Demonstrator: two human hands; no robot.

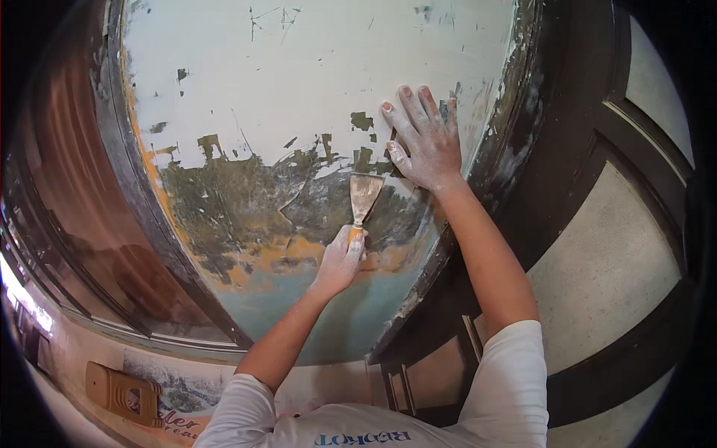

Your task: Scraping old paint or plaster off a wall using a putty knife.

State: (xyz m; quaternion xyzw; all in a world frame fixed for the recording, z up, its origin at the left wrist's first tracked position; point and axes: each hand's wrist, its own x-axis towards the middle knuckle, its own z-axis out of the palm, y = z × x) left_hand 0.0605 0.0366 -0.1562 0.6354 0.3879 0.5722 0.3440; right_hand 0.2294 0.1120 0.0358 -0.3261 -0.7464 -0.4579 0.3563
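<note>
My left hand (344,257), dusted white, is closed round the yellow handle of a putty knife (365,196). Its wide blade points up and its edge meets the wall where white coating gives way to a dark, scraped band. Flat against the white part of the wall (299,82), up and to the right of the blade, rests my right hand (427,142). Its fingers are spread and coated in white dust, and it holds nothing. Dark bare patches and ragged white edges surround the blade.
Below the dark band (246,201) run orange-yellow and pale green paint. A worn wooden frame (515,112) borders the wall on the right, beside a dark panelled door (597,224). Dark-framed glass (112,194) stands at left. A tan plastic stool (123,392) lies lower left.
</note>
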